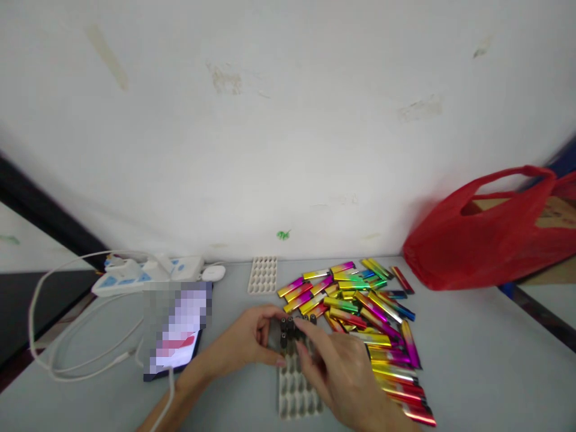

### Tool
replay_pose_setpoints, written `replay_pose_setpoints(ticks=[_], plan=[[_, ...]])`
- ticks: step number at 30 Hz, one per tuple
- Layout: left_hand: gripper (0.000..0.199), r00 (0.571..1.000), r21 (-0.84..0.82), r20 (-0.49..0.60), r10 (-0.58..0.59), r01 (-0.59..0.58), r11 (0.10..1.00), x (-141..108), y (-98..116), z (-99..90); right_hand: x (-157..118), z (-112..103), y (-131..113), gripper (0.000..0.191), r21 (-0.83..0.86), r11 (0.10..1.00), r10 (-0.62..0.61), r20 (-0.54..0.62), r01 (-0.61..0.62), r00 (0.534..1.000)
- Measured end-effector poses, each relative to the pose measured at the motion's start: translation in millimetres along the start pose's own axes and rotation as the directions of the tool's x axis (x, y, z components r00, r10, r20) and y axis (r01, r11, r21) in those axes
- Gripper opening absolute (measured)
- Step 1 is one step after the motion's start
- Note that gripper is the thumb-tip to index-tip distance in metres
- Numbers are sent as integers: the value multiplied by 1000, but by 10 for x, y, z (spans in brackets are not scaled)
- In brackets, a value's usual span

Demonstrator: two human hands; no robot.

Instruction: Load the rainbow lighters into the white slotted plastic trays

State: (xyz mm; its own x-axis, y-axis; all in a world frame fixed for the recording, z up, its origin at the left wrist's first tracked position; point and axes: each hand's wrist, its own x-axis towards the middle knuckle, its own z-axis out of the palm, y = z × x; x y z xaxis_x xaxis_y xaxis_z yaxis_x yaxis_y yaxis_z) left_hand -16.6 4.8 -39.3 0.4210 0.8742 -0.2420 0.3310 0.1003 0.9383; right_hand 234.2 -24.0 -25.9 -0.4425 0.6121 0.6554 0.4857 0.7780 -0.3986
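A white tray with rows of round pockets (288, 401) lies at the near edge of the table. Small black cylinders (284, 337) with rounded tops stand upright in its far rows. My left hand (245, 339) curls around the tray's left side, its thumb low on the edge and its fingers at the far corner. Over the tray, my right hand (348, 369) pinches with thumb and index finger at one of the black cylinders; the fingers partly hide it. Several shiny multicoloured flat tubes (346, 318) are heaped just beyond and beside my right hand.
A second white pocketed tray (263, 275) lies against the wall. On the left are a power strip (148, 276), a phone (180, 330) with a lit screen, and looping white cables (90, 379). A red bag (490, 240) with cardboard behind it stands at the right.
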Motion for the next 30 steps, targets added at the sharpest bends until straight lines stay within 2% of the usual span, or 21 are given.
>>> replay_pose_setpoints(ticks=[2,4,5,7,10,13,17,24,27,30], plan=[[80,999,-14,-25,-36,36,999,-8,24,7,-6,-58,41,17,21,980,198,-115,-197,973],[81,996,-16,-53,-69,68,998,-22,50,14,13,-132,108,13,-5,918,387,-201,-396,900],[81,995,-12,-66,-79,79,997,-30,60,17,36,-168,146,14,-59,886,440,-210,-460,873],[82,992,-8,-86,-90,90,996,-42,69,20,101,-226,213,10,-260,819,488,-151,-511,859],[81,992,-26,-84,-95,93,995,-42,66,19,193,-249,268,6,-540,693,546,-40,-478,837],[79,995,-32,-51,-83,81,996,-26,66,12,210,-220,271,7,-621,660,546,11,-422,838],[77,996,-24,-50,-67,66,998,-21,87,5,153,-176,264,17,-636,678,503,37,-368,863],[80,995,-22,-49,-84,83,996,-30,84,11,94,-127,335,16,-639,714,413,56,-286,909],[83,996,-18,-45,-70,70,997,-24,63,6,94,-117,375,12,-576,771,362,43,-273,931],[82,996,6,-48,-73,73,997,-23,47,-3,105,-126,368,5,-408,855,340,-25,-320,940]])
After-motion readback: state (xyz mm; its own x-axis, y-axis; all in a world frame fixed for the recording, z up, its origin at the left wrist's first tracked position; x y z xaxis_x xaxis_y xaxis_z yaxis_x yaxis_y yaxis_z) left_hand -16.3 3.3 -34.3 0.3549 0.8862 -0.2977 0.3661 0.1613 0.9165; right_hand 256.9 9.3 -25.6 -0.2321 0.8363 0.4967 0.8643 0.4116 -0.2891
